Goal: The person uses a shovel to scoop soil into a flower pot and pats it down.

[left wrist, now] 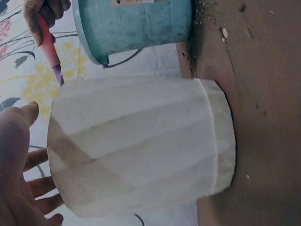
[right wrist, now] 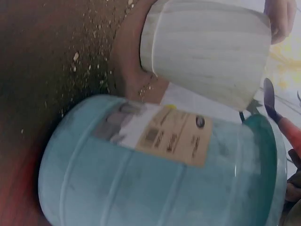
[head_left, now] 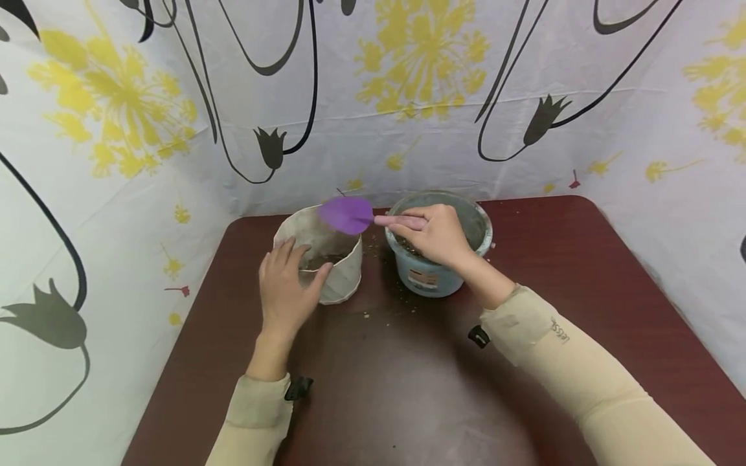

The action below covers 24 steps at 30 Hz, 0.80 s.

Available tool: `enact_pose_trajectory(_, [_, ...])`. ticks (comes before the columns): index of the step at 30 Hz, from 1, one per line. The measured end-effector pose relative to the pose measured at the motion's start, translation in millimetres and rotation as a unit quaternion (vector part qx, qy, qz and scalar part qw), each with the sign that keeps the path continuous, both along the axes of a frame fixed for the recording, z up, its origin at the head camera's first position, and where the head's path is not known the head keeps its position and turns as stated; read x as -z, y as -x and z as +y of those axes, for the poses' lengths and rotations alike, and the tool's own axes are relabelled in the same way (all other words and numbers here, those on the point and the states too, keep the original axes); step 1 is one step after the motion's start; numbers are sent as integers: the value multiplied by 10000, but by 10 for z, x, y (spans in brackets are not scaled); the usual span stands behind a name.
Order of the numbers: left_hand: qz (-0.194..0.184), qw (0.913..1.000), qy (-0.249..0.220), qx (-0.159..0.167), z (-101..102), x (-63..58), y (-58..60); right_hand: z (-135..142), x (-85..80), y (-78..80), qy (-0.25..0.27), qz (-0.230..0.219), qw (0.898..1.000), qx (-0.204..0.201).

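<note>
My right hand grips the pink handle of a small trowel. Its purple blade is over the far right rim of a white planter, which has slanting facets and some dark soil low inside. My left hand is at the planter's near left rim, thumb and fingers spread; in the left wrist view the fingers reach past the rim, and whether they press on it is unclear. Under my right hand stands a light blue bucket, with soil partly visible inside.
Crumbs of soil lie on the dark red table between and in front of the two containers. A label is stuck on the bucket's side. Behind the table hangs a white cloth with flower prints.
</note>
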State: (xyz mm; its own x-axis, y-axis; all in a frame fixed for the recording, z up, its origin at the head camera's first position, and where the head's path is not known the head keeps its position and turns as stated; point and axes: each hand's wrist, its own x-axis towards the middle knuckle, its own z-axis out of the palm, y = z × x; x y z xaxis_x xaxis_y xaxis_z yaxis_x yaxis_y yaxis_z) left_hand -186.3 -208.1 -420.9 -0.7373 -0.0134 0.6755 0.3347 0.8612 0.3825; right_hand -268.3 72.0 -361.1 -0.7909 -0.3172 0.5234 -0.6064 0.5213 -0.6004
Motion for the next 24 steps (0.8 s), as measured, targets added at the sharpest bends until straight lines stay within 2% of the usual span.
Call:
enact_pose_trajectory(4, [225, 9991, -130, 327, 118, -15, 76, 155, -46, -13, 111, -177, 9998, 28])
enact_pose_trajectory(9, [385, 9949, -408, 843, 290, -40, 150, 367, -77, -23, 79, -240, 9991, 327])
enact_pose_trajectory(15, [285, 9890, -588, 1324, 485, -43, 199, 587, -34, 11, 115, -364, 9977, 558])
enact_pose_trajectory(24, [53, 9855, -275, 1675, 678, -110, 302, 959, 1, 25, 57, -569, 9929, 1042])
